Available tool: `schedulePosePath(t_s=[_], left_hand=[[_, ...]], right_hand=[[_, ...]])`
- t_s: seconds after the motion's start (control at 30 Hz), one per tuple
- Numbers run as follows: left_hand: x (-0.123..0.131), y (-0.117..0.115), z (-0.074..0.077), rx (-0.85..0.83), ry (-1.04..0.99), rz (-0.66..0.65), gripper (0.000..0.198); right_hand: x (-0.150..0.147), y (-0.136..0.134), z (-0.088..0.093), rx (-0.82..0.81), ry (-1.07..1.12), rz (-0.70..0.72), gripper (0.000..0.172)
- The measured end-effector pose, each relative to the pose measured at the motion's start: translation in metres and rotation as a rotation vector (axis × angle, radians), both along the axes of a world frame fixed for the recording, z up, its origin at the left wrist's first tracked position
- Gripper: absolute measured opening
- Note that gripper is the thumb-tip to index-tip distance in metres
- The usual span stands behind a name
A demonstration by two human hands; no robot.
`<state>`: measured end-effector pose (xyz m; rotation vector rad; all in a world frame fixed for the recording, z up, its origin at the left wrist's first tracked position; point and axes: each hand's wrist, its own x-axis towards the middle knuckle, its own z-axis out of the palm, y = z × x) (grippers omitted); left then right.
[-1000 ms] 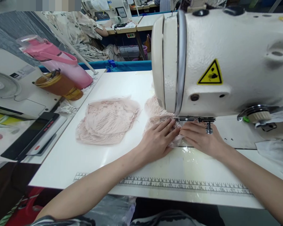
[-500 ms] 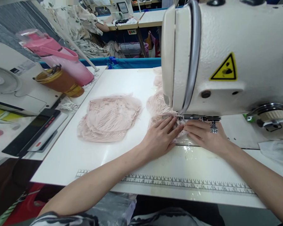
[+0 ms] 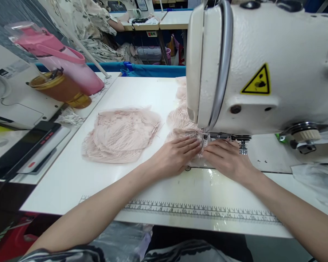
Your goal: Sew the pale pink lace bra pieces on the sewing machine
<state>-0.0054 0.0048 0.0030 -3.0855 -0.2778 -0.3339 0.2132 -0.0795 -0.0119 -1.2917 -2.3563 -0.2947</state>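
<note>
My left hand lies flat, fingers stretched out, on a piece of pale pink lace just left of the presser foot of a white sewing machine. My right hand rests palm down on the same lace right of the foot, its fingertips meeting the left hand's. The lace runs back under the machine head, which hides the needle. A stack of similar pink lace pieces lies on the white table to the left.
A printed ruler runs along the table's front edge. At the left stand a pink bottle, a brown cup and a control panel. Another person in patterned clothes sits at the back.
Both hands have shifted slightly left along the lace beneath the machine head, staying pressed on the fabric. The view has tilted a little to the right.
</note>
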Motion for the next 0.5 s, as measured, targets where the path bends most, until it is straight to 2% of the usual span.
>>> schedulePosePath(t_s=[0.2,0.5], left_hand=[[-0.0008,0.0021,-0.0005,0.011,-0.027,0.011,0.044],[0.0013,-0.0045,-0.0031,0.034,0.027,0.076,0.046]], right_hand=[[0.0000,0.0005,-0.0057,0.019,-0.032,0.031,0.026],[-0.0026,0.0002,-0.0025,0.036,-0.012,-0.026,0.023]])
